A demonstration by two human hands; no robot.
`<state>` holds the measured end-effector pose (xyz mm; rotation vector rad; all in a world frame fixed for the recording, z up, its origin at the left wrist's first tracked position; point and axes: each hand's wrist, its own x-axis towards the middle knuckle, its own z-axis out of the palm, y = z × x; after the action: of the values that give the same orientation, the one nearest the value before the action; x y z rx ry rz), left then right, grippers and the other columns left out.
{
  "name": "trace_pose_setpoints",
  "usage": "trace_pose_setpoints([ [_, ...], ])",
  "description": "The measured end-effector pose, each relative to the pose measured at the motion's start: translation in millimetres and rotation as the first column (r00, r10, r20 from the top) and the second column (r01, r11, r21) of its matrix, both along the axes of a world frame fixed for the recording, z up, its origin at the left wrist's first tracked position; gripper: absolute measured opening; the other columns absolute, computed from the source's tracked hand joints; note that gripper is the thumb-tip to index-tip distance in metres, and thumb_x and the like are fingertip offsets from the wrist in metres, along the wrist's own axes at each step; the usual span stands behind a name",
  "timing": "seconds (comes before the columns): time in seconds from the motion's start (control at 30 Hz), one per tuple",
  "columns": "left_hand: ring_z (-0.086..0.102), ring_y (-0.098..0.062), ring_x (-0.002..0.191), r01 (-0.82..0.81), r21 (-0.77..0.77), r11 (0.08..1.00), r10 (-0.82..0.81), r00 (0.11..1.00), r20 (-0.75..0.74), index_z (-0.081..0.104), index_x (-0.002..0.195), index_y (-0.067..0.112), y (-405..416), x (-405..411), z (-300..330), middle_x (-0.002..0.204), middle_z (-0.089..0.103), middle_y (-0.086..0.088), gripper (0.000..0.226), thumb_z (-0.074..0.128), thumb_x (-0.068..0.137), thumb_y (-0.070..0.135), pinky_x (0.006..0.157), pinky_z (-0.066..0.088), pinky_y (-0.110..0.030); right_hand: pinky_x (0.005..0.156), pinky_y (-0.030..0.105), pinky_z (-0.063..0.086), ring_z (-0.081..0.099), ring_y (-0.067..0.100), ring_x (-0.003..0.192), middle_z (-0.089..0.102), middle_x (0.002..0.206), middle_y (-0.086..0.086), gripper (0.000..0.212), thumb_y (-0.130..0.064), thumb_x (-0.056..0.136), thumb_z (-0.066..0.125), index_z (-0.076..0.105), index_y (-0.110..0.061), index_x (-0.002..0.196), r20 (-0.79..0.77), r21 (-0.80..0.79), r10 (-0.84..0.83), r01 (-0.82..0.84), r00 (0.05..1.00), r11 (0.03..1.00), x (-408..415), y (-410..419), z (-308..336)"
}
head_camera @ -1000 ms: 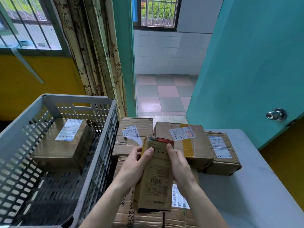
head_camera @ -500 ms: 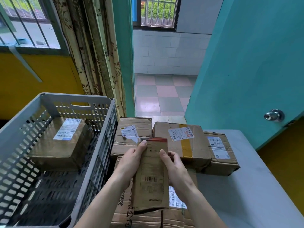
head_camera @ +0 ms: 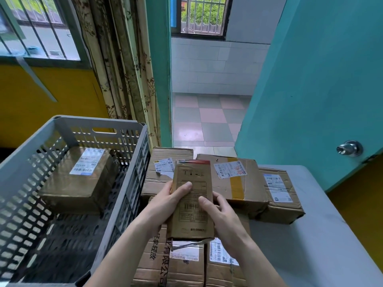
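Both hands (head_camera: 165, 200) (head_camera: 224, 212) grip a slim carton (head_camera: 191, 204) — above stacked boxes (head_camera: 240, 183).

One head-worn wide-angle camera looks forward and down, close above the left hand (head_camera: 165, 201) and right hand (head_camera: 224, 217) just right of the grey crate (head_camera: 124, 204); worktop (head_camera: 331, 255) farther right.

Daylight is coming through a barred window (head_camera: 37, 27) above a yellow wall (head_camera: 41, 104), a patterned curtain (head_camera: 124, 69) is hanging beside it, and a teal door (head_camera: 310, 90) is standing open onto a checkered floor (head_camera: 207, 125).
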<state>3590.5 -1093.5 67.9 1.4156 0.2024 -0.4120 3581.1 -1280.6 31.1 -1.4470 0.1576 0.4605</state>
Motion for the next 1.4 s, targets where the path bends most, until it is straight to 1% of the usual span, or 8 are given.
trace_pose_setpoints([
  [0.17,0.073,-0.025,0.111,0.056,-0.074,0.996,-0.06,0.997,-0.043,0.047,0.14,0.033,-2.8,-10.9,-5.0,0.121,0.075,-0.004,0.06,0.073,0.087,0.044,0.099,0.057,-0.049,0.086,0.057,0.061,0.073,0.03,0.109,0.074,0.119,0.011,0.072,-0.065,0.07,0.083,0.06,-0.032,0.129,-0.013,0.027,-0.061,0.062,0.998,0.998,10.3,0.8,5.4],
  [0.3,0.074,-0.025,0.106,-0.032,-0.074,0.997,0.029,0.999,-0.038,0.051,0.136,0.026,-1.9,-9.4,-7.7,0.116,0.076,-0.004,0.046,0.069,0.094,0.035,0.09,0.06,-0.041,0.087,0.054,0.062,0.074,0.03,0.108,0.071,0.124,0.012,0.073,-0.059,0.077,0.081,0.051,-0.035,0.139,-0.049,0.025,0.048,-0.047,0.998,0.999,5.2,0.1,6.0],
  [0.6,0.074,-0.023,0.108,-0.037,-0.076,0.996,0.031,0.996,-0.078,0.048,0.14,0.037,5.1,-8.0,-10.9,0.12,0.075,0.001,0.054,0.067,0.091,0.051,0.086,0.061,-0.045,0.09,0.055,0.061,0.075,0.029,0.102,0.072,0.119,0.013,0.049,-0.034,0.094,0.072,0.053,-0.03,0.139,-0.045,0.004,0.053,-0.053,0.998,0.999,-2.2,4.8,9.9],
  [0.83,0.075,-0.022,0.106,-0.056,-0.029,0.998,0.054,0.996,-0.07,0.047,0.142,0.035,5.1,-6.2,-9.6,0.118,0.076,0.001,0.062,0.068,0.087,0.055,0.087,0.061,-0.049,0.095,0.048,0.06,0.073,0.025,0.109,0.071,0.125,0.003,0.066,-0.057,0.092,0.069,0.043,-0.034,0.148,-0.004,-0.001,0.068,-0.068,0.998,0.998,-8.2,2.0,10.3],
  [0.97,0.076,-0.019,0.102,-0.137,0.028,0.99,0.138,0.99,-0.032,0.037,0.149,0.034,3.4,-4.8,-8.6,0.117,0.076,0.001,0.089,0.071,0.075,0.069,0.091,0.06,-0.051,0.098,0.043,0.059,0.068,0.016,0.12,0.065,0.135,-0.007,0.089,-0.071,0.072,0.073,0.039,-0.04,0.148,0.078,-0.007,0.073,-0.073,0.994,0.997,-11.5,3.5,8.6],
  [1.07,0.075,-0.019,0.103,-0.106,0.055,0.993,0.108,0.994,-0.025,0.033,0.149,0.045,1.2,-5.0,-6.9,0.122,0.074,0.003,0.095,0.068,0.07,0.084,0.09,0.06,-0.053,0.096,0.044,0.06,0.071,0.021,0.113,0.07,0.126,0.001,0.08,-0.061,0.071,0.075,0.048,-0.035,0.142,0.125,0.003,0.015,-0.016,0.992,1.0,-12.5,3.7,8.0],
  [1.23,0.076,-0.023,0.103,0.006,0.047,0.999,-0.006,1.0,-0.009,0.028,0.142,0.056,2.6,-7.9,-0.7,0.116,0.077,0.001,0.09,0.075,0.067,0.074,0.089,0.06,-0.057,0.096,0.044,0.06,0.072,0.025,0.111,0.074,0.117,0.005,0.057,-0.047,0.083,0.071,0.058,-0.033,0.136,0.154,0.04,-0.021,0.015,0.988,0.999,-12.3,-3.7,11.3],
  [1.4,0.077,-0.025,0.099,-0.052,0.128,0.99,0.049,0.999,0.024,0.031,0.145,0.054,0.9,-5.6,-4.5,0.116,0.076,-0.003,0.103,0.076,0.057,0.085,0.086,0.061,-0.055,0.098,0.048,0.058,0.072,0.028,0.112,0.075,0.118,0.005,0.052,-0.043,0.088,0.069,0.056,-0.034,0.137,0.147,0.052,0.044,-0.052,0.988,0.997,-15.5,-3.8,17.0],
])
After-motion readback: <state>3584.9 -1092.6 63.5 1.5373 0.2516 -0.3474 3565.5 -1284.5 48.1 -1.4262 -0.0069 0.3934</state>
